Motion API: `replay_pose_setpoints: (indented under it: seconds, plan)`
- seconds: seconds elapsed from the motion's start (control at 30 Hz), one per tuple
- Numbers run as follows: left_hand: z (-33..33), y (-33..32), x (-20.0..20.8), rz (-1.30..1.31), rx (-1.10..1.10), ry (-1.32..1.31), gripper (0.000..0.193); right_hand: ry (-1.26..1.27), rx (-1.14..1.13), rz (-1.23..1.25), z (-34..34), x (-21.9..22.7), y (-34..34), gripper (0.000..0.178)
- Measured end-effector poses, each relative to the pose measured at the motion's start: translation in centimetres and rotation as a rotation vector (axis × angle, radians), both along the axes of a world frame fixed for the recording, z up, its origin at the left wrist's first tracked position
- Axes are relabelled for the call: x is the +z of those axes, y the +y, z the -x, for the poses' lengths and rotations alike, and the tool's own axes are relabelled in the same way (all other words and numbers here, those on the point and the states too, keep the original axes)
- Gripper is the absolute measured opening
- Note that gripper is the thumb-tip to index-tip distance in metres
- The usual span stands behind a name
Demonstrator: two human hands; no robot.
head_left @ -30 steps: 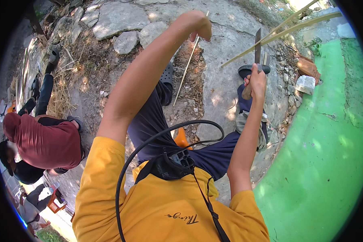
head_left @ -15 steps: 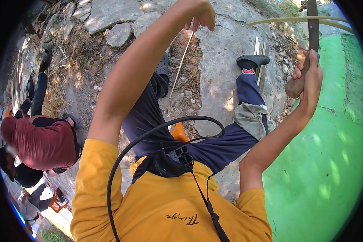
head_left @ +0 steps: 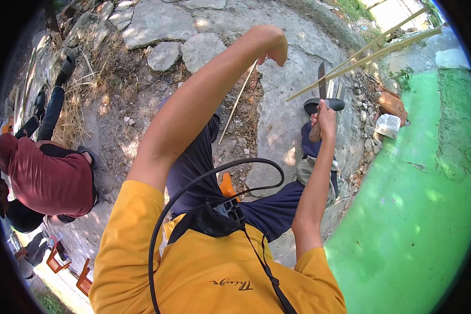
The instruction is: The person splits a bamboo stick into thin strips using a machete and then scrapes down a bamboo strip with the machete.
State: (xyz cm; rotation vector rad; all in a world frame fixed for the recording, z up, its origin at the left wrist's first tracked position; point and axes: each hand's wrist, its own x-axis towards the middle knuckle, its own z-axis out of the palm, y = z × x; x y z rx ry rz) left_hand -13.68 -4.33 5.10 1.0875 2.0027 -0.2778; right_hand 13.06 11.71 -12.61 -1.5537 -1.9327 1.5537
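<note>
My left hand is raised ahead of me with its fingers bent downward. A thin pale bamboo strip slants down from the fingertips, its top end partly hidden by them. My right hand is closed round the wooden handle of a machete, whose dark blade points away from me. Two long pale bamboo strips cross at the blade and fan apart toward the far right; whether the blade sits between them I cannot tell.
More bamboo pieces lie by my right shoe. Bright green ground spreads on the right, edged by stones and a white block. A person in a dark red shirt crouches at left, near orange-red chairs.
My right hand has brought the machete inward and lower, from the right side to above my right shoe. The long bamboo strips have tilted and spread apart. My left hand sits slightly lower.
</note>
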Motion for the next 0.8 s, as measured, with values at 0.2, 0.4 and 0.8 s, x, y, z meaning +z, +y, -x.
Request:
replay_pose_setpoints:
  seconds: [0.2,0.4,0.8]
  plan:
    - [0.4,-1.1,-0.4,-0.043,0.003,0.046,0.059,0.057,0.013,0.039,-0.8,6.5,-0.6,0.043]
    - [0.3,0.1,-0.5,-0.106,-0.06,0.026,0.063,-0.031,-0.021,-0.036,0.0,-3.4,-1.6,0.045]
    - [0.8,10.3,-1.7,-1.688,0.295,0.061,0.074,-0.09,0.053,-0.203,-1.0,-4.7,-3.7,0.05]
